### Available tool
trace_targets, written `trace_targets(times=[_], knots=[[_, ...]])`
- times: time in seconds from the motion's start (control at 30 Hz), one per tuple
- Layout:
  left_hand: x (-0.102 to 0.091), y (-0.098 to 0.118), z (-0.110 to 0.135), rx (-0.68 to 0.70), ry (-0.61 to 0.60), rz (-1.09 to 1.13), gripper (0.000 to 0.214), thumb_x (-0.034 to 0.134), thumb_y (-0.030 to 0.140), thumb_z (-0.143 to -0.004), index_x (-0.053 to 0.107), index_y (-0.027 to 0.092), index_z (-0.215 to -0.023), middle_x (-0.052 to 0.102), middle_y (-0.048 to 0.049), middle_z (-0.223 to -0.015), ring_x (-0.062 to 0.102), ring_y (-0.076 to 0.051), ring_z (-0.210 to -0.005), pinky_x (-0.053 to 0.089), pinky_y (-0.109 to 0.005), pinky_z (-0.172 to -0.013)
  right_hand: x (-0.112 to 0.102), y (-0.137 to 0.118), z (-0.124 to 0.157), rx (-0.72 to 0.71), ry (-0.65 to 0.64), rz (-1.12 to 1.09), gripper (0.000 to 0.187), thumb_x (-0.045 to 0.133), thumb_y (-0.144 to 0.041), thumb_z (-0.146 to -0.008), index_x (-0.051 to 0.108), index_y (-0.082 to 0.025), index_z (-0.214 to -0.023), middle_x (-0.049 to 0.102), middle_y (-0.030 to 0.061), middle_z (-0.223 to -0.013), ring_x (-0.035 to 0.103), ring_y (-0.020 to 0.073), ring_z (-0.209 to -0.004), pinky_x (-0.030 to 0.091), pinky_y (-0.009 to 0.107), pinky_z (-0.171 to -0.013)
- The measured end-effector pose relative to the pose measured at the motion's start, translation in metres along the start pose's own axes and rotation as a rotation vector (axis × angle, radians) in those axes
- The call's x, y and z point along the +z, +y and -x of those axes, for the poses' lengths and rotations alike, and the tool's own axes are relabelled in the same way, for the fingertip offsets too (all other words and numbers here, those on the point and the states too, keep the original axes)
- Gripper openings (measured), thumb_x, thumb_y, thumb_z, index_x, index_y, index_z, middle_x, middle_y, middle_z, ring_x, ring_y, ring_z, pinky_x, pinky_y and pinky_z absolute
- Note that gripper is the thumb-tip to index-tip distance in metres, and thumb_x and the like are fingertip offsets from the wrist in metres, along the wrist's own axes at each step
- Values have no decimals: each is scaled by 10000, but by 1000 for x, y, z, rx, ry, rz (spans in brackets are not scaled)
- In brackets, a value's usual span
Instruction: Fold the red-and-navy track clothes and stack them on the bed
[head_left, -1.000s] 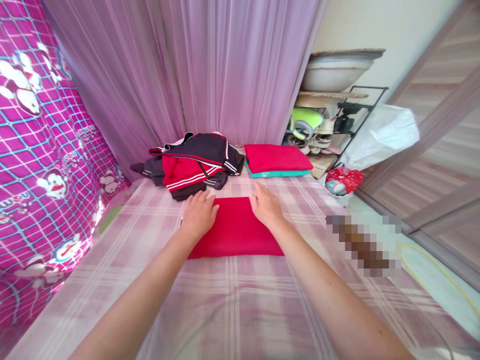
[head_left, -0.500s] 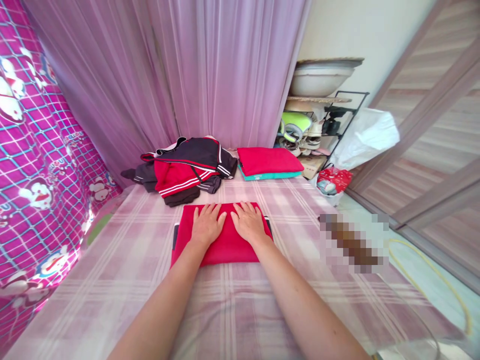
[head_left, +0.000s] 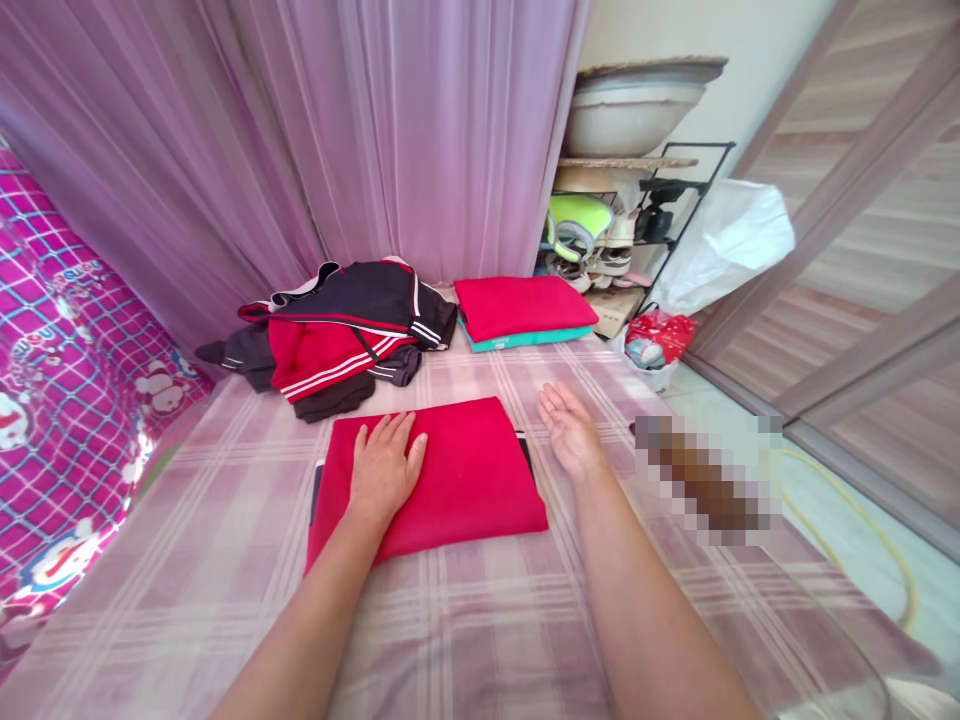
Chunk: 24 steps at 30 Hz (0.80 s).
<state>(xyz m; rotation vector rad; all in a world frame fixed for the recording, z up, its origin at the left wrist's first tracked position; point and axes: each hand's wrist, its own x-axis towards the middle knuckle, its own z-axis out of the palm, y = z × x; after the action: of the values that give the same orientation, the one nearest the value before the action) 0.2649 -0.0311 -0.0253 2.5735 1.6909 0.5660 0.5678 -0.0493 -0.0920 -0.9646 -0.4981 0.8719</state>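
A folded red garment lies flat on the pink plaid bedsheet in front of me. My left hand rests palm down on its left half, fingers stretched out. My right hand is off the cloth, just past its right edge, fingers open and held edge-on above the sheet. A dark trim peeks out at the garment's left and right edges.
A heap of unfolded red and black striped clothes lies at the back left. A folded stack, red on teal, sits at the back right. Purple curtain behind; shoe rack and white bag stand right of the bed.
Both hands were pressing on the red garment side by side. My right hand has slid off to the right of it; the left stays on the cloth. The view shifted left.
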Motion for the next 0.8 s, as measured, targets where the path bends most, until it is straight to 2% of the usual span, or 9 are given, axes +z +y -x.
trace_targets(times=[0.17,0.57,0.73,0.8], knots=[[0,-1,-1,3,-9,-6,497,364,397,-986,563,192,-1393,590,-109,-1430,490,-290,-1367,292,-573,-1177,-1,-7,-1,65,-60,-144,466,632,-86,-634,694,-295,-1046,727,23,-1193,637,190,-1194,410,477,-1129],[2,-4,0,16,5,-27,497,364,397,-983,569,193,-1387,603,-108,-1415,503,-290,-1358,319,-564,-1166,-4,-9,-1,67,-107,-161,451,556,-110,-670,685,-308,-1055,709,15,-1229,605,195,-1239,405,536,-1116],[3,-3,0,16,3,-27,497,369,392,-983,568,179,-1385,603,-110,-1414,504,-290,-1358,310,-565,-1171,3,-17,4,146,0,-283,210,593,-135,-708,680,-263,-850,738,21,-1160,633,195,-1196,448,496,-1092],[3,-3,1,15,2,-25,498,365,392,-985,564,176,-1388,602,-109,-1416,501,-287,-1360,304,-561,-1175,4,-19,5,170,23,-324,155,601,-155,-734,671,-256,-828,740,27,-1153,641,190,-1185,462,477,-1082]])
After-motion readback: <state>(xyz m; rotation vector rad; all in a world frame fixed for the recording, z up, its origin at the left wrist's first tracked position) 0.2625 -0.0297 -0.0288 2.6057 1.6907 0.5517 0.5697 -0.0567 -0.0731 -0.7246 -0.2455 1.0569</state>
